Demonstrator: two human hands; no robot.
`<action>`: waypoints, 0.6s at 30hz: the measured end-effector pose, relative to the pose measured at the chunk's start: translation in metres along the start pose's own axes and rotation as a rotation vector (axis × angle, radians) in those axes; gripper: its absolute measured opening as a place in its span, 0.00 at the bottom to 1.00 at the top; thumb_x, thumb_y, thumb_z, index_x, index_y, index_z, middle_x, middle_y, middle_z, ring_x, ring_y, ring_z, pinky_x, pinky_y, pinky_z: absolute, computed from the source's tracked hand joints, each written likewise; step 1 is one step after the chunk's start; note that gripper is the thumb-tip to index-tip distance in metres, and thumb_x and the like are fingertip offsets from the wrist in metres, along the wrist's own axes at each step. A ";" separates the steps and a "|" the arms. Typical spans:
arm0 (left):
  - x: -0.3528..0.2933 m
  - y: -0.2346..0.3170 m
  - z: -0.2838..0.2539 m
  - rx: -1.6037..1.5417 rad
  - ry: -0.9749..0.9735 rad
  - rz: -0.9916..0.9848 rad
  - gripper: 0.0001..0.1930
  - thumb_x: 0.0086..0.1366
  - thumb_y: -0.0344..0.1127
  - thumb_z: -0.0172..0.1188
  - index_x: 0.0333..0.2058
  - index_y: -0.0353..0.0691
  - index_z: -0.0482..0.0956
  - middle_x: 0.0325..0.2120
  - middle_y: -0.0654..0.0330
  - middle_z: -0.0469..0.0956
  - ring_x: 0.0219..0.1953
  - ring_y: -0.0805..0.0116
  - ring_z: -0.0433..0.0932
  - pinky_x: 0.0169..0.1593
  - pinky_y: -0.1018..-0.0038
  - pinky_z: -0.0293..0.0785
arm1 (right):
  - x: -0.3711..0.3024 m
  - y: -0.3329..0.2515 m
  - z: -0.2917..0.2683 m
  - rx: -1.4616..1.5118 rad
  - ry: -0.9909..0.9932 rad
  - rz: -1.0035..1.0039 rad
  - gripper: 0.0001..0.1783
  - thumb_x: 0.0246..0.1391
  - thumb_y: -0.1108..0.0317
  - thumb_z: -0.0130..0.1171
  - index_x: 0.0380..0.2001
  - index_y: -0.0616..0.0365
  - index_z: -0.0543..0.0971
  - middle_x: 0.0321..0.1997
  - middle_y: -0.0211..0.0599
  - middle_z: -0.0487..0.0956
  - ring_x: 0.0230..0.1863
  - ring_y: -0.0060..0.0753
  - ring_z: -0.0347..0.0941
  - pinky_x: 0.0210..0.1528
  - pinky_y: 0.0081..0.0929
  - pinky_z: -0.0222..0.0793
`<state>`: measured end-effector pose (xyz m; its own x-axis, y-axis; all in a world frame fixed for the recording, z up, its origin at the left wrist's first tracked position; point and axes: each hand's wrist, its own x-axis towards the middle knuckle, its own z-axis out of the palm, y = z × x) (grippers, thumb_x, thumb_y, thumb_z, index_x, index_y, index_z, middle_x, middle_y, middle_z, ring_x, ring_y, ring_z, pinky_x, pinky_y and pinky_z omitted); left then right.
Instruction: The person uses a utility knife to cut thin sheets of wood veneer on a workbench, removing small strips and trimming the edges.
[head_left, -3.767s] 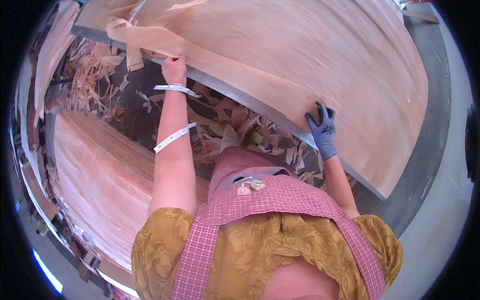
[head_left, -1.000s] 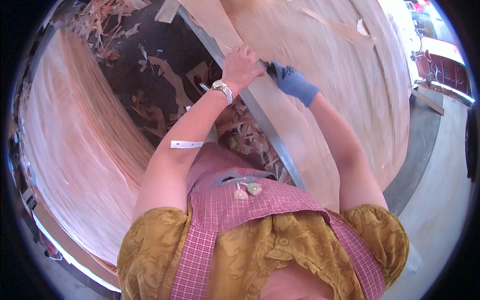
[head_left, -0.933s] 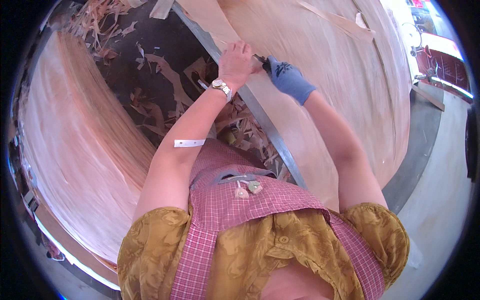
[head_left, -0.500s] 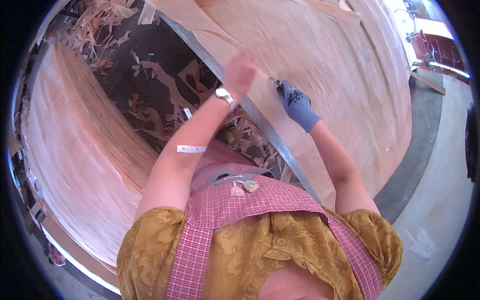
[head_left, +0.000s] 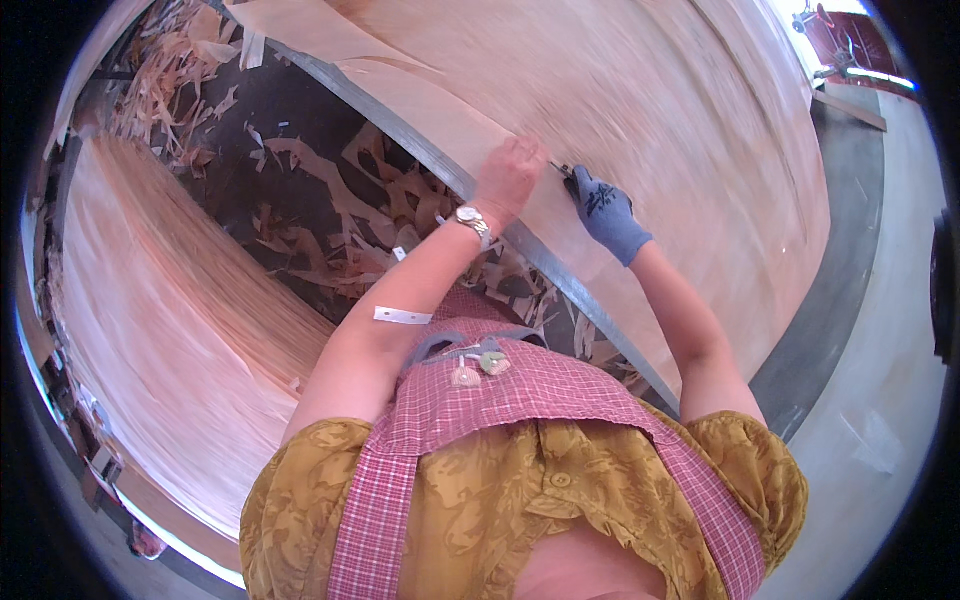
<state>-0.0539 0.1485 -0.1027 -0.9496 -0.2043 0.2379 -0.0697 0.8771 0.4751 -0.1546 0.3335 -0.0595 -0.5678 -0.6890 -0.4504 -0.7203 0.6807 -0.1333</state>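
Observation:
My left hand (head_left: 512, 178), bare with a silver watch (head_left: 470, 217) at the wrist, rests over a thin wood veneer sheet (head_left: 680, 110) near its front edge. Its fingers are curled together, and what they pinch, if anything, is hidden. In a blue-grey glove with dark fingertips, my right hand (head_left: 603, 212) closes around a small dark tool with a thin tip, which looks like a knife (head_left: 563, 170). That tip points toward my left fingers, just short of them. A straight metal edge (head_left: 560, 277) runs along the near side of the sheets.
To the left stands a tall stack of veneer sheets (head_left: 170, 340). Torn veneer scraps (head_left: 320, 180) litter the dark floor between stack and table. A grey surface (head_left: 840, 210) lies beyond the sheets on the right, beside a pale floor (head_left: 870, 400).
My left hand has moved right and slightly nearer, coming close to the knife tip. My right hand has shifted a little to the right. The whole view has turned slightly.

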 end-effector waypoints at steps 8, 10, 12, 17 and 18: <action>-0.016 0.014 0.008 0.046 -0.019 0.097 0.32 0.54 0.39 0.68 0.60 0.53 0.73 0.51 0.56 0.70 0.55 0.56 0.69 0.58 0.66 0.71 | -0.046 0.030 0.035 -0.086 0.034 0.134 0.10 0.64 0.66 0.46 0.46 0.56 0.69 0.38 0.51 0.81 0.40 0.55 0.81 0.36 0.50 0.77; -0.022 0.012 0.019 0.161 0.008 0.168 0.34 0.55 0.41 0.68 0.62 0.60 0.71 0.53 0.52 0.66 0.56 0.51 0.66 0.59 0.61 0.69 | -0.052 0.037 0.047 -0.091 0.059 0.143 0.10 0.63 0.67 0.46 0.46 0.56 0.69 0.39 0.50 0.80 0.40 0.53 0.81 0.37 0.50 0.77; -0.023 0.016 0.016 0.099 -0.055 0.160 0.34 0.56 0.45 0.67 0.62 0.66 0.70 0.55 0.48 0.62 0.58 0.46 0.64 0.62 0.54 0.65 | -0.054 0.032 0.036 -0.053 0.065 0.124 0.10 0.63 0.67 0.46 0.46 0.55 0.69 0.40 0.49 0.80 0.41 0.52 0.81 0.37 0.50 0.77; -0.023 0.029 0.016 0.142 -0.098 0.185 0.35 0.56 0.52 0.67 0.64 0.72 0.68 0.56 0.44 0.60 0.60 0.38 0.59 0.65 0.44 0.56 | -0.055 0.027 0.042 -0.034 0.097 0.165 0.10 0.63 0.68 0.46 0.46 0.56 0.69 0.34 0.49 0.81 0.35 0.52 0.82 0.31 0.49 0.77; -0.021 0.027 0.015 0.153 -0.112 0.193 0.36 0.56 0.53 0.67 0.64 0.73 0.67 0.56 0.44 0.60 0.61 0.38 0.59 0.66 0.44 0.56 | -0.058 0.023 0.045 -0.031 0.101 0.184 0.10 0.62 0.69 0.47 0.46 0.56 0.69 0.32 0.48 0.82 0.33 0.52 0.82 0.28 0.50 0.77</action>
<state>-0.0401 0.1833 -0.1072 -0.9772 0.0147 0.2120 0.0783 0.9523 0.2949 -0.1206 0.4005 -0.0767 -0.7267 -0.5763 -0.3740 -0.6118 0.7905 -0.0294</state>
